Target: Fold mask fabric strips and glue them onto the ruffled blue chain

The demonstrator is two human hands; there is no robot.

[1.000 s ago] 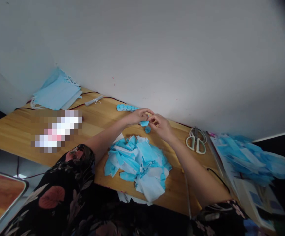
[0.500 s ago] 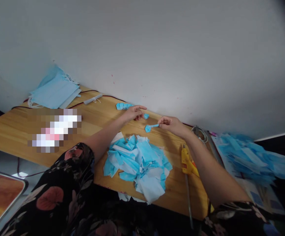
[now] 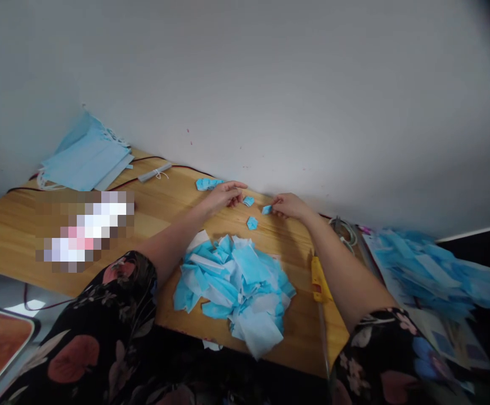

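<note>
My right hand [image 3: 289,206] pinches a small flat piece of blue fabric [image 3: 267,209] just above the back of the table. My left hand [image 3: 229,194] hovers to its left, index finger stretched out and the other fingers loosely bent, with nothing visible in it. Just right of those fingertips lies a small folded blue piece [image 3: 248,201]. A blue folded pentagon [image 3: 252,223] rests on the wood in front of both hands. Behind my left hand is a row of folded blue pieces [image 3: 207,184], partly hidden by it.
A heap of cut blue and white fabric [image 3: 236,281] spreads near the front edge. By my right forearm lies a yellow glue gun [image 3: 318,278], partly covered. Blue masks [image 3: 86,160] are stacked at the far left; more blue strips [image 3: 434,264] pile up at right. Dark cables run along the wall.
The strip that stretched from the pentagon to my right hand no longer shows there; the pentagon lies apart. My right hand moved slightly left and back, a short blue piece in its fingers.
</note>
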